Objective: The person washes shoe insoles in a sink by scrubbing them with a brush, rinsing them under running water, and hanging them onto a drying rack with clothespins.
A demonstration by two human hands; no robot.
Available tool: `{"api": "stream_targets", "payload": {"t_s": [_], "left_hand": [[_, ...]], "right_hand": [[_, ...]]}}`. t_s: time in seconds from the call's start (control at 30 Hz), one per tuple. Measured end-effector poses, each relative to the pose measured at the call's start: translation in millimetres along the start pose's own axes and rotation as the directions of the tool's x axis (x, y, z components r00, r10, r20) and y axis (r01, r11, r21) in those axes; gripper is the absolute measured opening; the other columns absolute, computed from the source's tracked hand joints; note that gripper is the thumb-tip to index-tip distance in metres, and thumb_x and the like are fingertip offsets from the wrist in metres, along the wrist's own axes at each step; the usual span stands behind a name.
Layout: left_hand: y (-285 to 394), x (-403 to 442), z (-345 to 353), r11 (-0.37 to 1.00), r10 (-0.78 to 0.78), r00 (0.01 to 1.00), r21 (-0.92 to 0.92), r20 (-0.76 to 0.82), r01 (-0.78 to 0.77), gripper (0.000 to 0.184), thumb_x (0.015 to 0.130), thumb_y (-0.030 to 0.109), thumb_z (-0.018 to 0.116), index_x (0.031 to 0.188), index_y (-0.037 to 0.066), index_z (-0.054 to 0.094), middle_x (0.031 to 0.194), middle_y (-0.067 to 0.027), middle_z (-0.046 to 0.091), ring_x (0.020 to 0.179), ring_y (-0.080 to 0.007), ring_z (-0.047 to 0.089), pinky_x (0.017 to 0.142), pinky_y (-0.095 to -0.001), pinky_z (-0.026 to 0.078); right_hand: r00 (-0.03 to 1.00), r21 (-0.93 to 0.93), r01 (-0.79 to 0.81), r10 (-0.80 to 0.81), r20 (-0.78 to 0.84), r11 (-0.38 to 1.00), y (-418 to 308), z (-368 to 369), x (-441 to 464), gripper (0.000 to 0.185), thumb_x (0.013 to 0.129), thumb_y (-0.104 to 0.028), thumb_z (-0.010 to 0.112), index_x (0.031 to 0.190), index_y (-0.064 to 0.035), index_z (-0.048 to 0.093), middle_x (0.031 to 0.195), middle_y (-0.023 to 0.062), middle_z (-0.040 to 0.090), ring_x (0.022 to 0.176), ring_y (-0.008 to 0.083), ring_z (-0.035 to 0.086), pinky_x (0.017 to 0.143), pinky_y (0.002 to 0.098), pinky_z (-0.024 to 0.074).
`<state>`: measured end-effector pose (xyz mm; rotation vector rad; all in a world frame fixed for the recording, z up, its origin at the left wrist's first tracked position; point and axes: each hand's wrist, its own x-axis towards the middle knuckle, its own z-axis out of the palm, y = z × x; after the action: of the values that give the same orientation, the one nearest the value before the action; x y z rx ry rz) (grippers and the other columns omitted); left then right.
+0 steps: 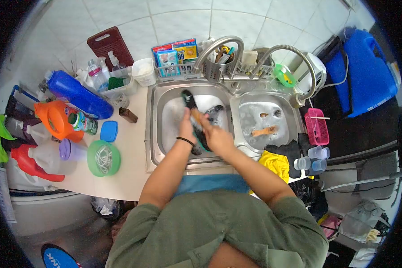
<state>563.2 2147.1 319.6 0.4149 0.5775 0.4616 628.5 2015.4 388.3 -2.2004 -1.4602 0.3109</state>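
Note:
Over the soapy left basin of the steel sink, my left hand is closed on a long black piece of footwear with a teal edge, apparently a shoe or sandal. It is held tilted, and my hands cover its middle. My right hand grips a wooden scrubbing brush, pressed close against the shoe; its bristles are mostly hidden. Another dark item lies partly sunk in the suds. In the right basin, a second wooden brush floats in foamy water.
Two curved faucets rise behind the basins. Bottles, including a blue jug, and a green bowl of cords crowd the left counter. A yellow cloth, small cups and a pink basket stand at right.

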Motion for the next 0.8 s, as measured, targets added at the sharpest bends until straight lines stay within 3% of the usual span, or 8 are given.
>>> {"api": "stream_targets", "payload": {"t_s": [0.13, 0.2, 0.27, 0.4, 0.53, 0.6, 0.63, 0.8], "left_hand": [[-17.1, -21.2, 34.3, 0.949, 0.306, 0.947, 0.05, 0.099, -0.312, 0.053, 0.094, 0.038, 0.047, 0.139, 0.013, 0.036, 0.137, -0.0068, 0.044, 0.122, -0.0218, 0.045, 0.103, -0.0344, 0.034], [18.8, -10.0, 15.5, 0.974, 0.161, 0.975, -0.187, 0.155, -0.132, 0.049, 0.091, 0.044, 0.05, 0.127, 0.011, 0.047, 0.124, -0.0078, 0.053, 0.11, -0.0262, 0.053, 0.097, -0.0385, 0.04], [47.4, -13.9, 19.0, 0.988, 0.108, 0.992, -0.1, -0.069, -0.114, 0.063, 0.086, 0.062, 0.044, 0.122, 0.01, 0.045, 0.107, -0.0096, 0.058, 0.1, -0.0335, 0.056, 0.084, -0.0526, 0.047], [22.8, 0.9, -5.1, 0.992, 0.056, 0.992, -0.118, 0.113, -0.042, 0.066, 0.088, 0.065, 0.038, 0.117, 0.009, 0.053, 0.107, -0.0062, 0.059, 0.099, -0.0277, 0.057, 0.084, -0.0446, 0.048], [-17.2, -1.9, 17.1, 0.979, 0.202, 0.978, 0.038, -0.047, -0.2, 0.062, 0.09, 0.061, 0.04, 0.121, 0.008, 0.051, 0.11, -0.008, 0.06, 0.101, -0.0293, 0.057, 0.091, -0.0426, 0.045], [13.1, -7.0, 13.4, 0.984, -0.002, 0.997, -0.176, 0.072, 0.015, 0.072, 0.083, 0.069, 0.042, 0.122, 0.009, 0.051, 0.116, -0.0096, 0.057, 0.104, -0.0326, 0.055, 0.092, -0.0448, 0.044], [24.0, -7.9, 19.9, 0.96, 0.089, 0.996, -0.264, -0.028, -0.094, 0.079, 0.078, 0.074, 0.044, 0.121, 0.009, 0.051, 0.115, -0.012, 0.058, 0.096, -0.035, 0.056, 0.086, -0.048, 0.046], [-4.7, -8.8, 9.3, 0.987, 0.012, 0.998, -0.159, 0.058, -0.003, 0.06, 0.092, 0.059, 0.038, 0.121, 0.008, 0.053, 0.114, -0.0074, 0.059, 0.101, -0.0253, 0.057, 0.093, -0.0402, 0.044]], "right_hand": [[0.986, 0.133, -0.036, 0.058, -0.159, 0.99, 18.6, 12.0, 38.9, 0.051, 0.091, -0.021, 0.048, 0.14, -0.0261, 0.035, 0.078, 0.0238, 0.062, 0.069, 0.0421, 0.061, 0.062, 0.0516, 0.0489], [0.988, 0.179, 0.059, -0.031, -0.153, 0.982, 17.0, 19.4, 27.3, 0.05, 0.091, -0.022, 0.049, 0.139, -0.0256, 0.036, 0.078, 0.024, 0.062, 0.069, 0.0426, 0.061, 0.062, 0.0513, 0.049], [0.998, 0.177, 0.068, -0.066, -0.014, 0.982, 3.0, 14.6, 2.1, 0.05, 0.09, -0.023, 0.051, 0.138, -0.0254, 0.038, 0.078, 0.0227, 0.063, 0.068, 0.0412, 0.062, 0.062, 0.0516, 0.0492], [0.997, 0.113, 0.062, -0.057, -0.047, 0.992, 4.3, 19.5, 6.3, 0.048, 0.09, -0.02, 0.051, 0.137, -0.0245, 0.041, 0.079, 0.0209, 0.062, 0.068, 0.0403, 0.061, 0.06, 0.0495, 0.0488], [0.992, 0.038, 0.002, 0.003, -0.127, 0.999, 11.3, 18.8, 40.6, 0.054, 0.09, -0.022, 0.05, 0.14, -0.0243, 0.033, 0.072, 0.0195, 0.062, 0.061, 0.0382, 0.062, 0.053, 0.0526, 0.0488], [1.0, 0.078, -0.008, 0.01, -0.023, 0.997, 1.3, 25.9, 20.9, 0.056, 0.09, -0.021, 0.049, 0.142, -0.0261, 0.03, 0.069, 0.0199, 0.061, 0.059, 0.0385, 0.062, 0.052, 0.0532, 0.0484], [0.991, 0.099, 0.087, -0.076, -0.109, 0.991, -5.2, 26.7, 5.0, 0.058, 0.089, -0.02, 0.048, 0.142, -0.0309, 0.028, 0.066, 0.0197, 0.061, 0.058, 0.0385, 0.062, 0.052, 0.0529, 0.0489], [0.995, -0.041, 0.023, -0.026, -0.097, 0.999, 7.3, 16.3, 33.8, 0.05, 0.09, -0.022, 0.05, 0.138, -0.0241, 0.036, 0.074, 0.0215, 0.063, 0.063, 0.0397, 0.062, 0.055, 0.0505, 0.0491]]}}
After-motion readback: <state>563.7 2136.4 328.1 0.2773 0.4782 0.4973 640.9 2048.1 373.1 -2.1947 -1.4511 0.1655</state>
